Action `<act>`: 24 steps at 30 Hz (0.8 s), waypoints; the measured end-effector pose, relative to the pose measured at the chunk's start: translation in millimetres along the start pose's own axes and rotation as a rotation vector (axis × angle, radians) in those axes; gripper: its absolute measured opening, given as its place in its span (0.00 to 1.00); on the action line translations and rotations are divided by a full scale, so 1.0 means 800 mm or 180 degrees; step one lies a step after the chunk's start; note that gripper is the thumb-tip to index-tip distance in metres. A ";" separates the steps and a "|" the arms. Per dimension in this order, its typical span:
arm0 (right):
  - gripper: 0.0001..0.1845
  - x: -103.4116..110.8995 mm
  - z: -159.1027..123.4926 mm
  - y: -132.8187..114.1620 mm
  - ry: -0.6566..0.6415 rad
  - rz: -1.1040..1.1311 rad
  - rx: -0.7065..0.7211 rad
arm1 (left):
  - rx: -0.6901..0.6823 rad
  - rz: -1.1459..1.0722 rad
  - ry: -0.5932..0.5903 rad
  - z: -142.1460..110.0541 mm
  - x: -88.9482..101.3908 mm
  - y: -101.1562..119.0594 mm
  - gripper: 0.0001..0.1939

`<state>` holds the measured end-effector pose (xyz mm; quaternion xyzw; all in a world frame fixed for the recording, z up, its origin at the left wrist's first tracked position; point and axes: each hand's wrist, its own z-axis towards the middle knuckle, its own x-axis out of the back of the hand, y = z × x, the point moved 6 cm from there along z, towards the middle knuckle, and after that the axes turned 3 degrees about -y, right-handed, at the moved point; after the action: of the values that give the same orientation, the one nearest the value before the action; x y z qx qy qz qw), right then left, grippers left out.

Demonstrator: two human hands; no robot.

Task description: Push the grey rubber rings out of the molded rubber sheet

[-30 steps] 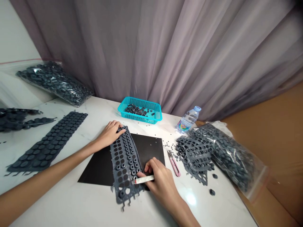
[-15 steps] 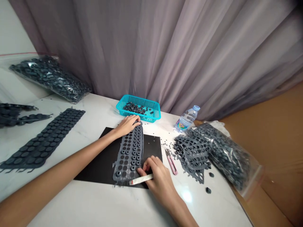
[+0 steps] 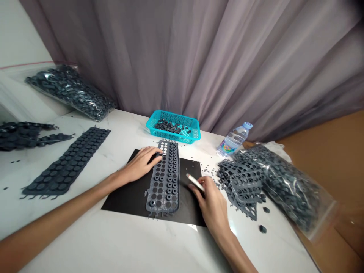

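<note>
A perforated dark grey rubber sheet [image 3: 163, 191] lies lengthwise on a black mat [image 3: 126, 195]. Small ring-shaped rubber pieces stand in rows along its right side, while round openings show on its left. My left hand [image 3: 142, 162] rests at the sheet's upper left edge, fingers stretched out and thumb apart, fingertips touching the sheet. To the right of the sheet, my right hand [image 3: 214, 201] is closed round a white pen-like stick [image 3: 196, 182], its darker tip pointing up and left, clear of the sheet.
A turquoise basket [image 3: 174, 137] holds loose rubber pieces behind the mat. On the right are a water bottle [image 3: 235, 139], perforated rubber scraps [image 3: 241, 185] and a filled bag [image 3: 292, 189]. Another sheet [image 3: 71, 159] and bag [image 3: 71, 93] lie left.
My right hand with the stick has lifted from the sheet's lower end and moved up and right, now covering the pink-handled snips. My left hand has slid down from the sheet's far end.
</note>
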<state>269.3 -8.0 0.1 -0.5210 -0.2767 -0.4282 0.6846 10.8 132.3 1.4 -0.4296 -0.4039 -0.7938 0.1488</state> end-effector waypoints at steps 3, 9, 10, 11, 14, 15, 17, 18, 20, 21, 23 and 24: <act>0.18 -0.001 -0.001 0.000 0.0046 -0.0165 0.0101 | -0.0110 0.0132 -0.0326 -0.026 -0.009 0.022 0.25; 0.18 -0.005 -0.005 -0.018 0.0041 -0.0026 0.0308 | -0.0071 0.0558 -0.0863 -0.040 -0.032 0.030 0.39; 0.17 -0.003 -0.004 -0.019 0.0082 0.0064 0.0346 | -0.0079 0.0583 -0.0865 -0.041 -0.033 0.030 0.40; 0.17 0.000 -0.001 -0.020 0.0099 0.0173 0.0397 | -0.0090 0.0600 -0.0848 -0.041 -0.033 0.029 0.40; 0.22 0.009 0.016 -0.019 -0.0018 0.0507 0.0515 | -0.0103 0.0610 -0.0791 -0.042 -0.032 0.030 0.40; 0.26 0.014 0.023 -0.020 -0.0055 0.0574 0.0492 | -0.0097 0.0609 -0.0793 -0.042 -0.032 0.030 0.40; 0.25 0.033 0.034 -0.034 0.0008 0.0588 0.0641 | -0.0059 0.0617 -0.0789 -0.041 -0.032 0.031 0.41; 0.19 0.044 0.035 -0.048 -0.0096 0.0646 0.0816 | -0.0035 0.0623 -0.0767 -0.041 -0.032 0.030 0.41; 0.11 0.068 0.029 -0.081 -0.0425 0.1003 0.1102 | -0.0011 0.0621 -0.0695 -0.041 -0.032 0.030 0.42; 0.11 0.083 0.019 -0.097 -0.0592 0.1221 0.1195 | -0.0017 0.0615 -0.0663 -0.041 -0.031 0.030 0.41; 0.13 0.117 -0.010 -0.122 -0.0687 0.1452 0.1365 | -0.0053 0.0605 -0.0640 -0.041 -0.032 0.030 0.41; 0.14 0.133 -0.028 -0.130 -0.0682 0.1487 0.1473 | -0.0066 0.0607 -0.0646 -0.041 -0.032 0.030 0.40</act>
<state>228.2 -70.6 130.9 -0.4431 -0.3100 -0.1287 0.8312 21.4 89.1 -17.3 -0.5456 -0.3660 -0.7327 0.1775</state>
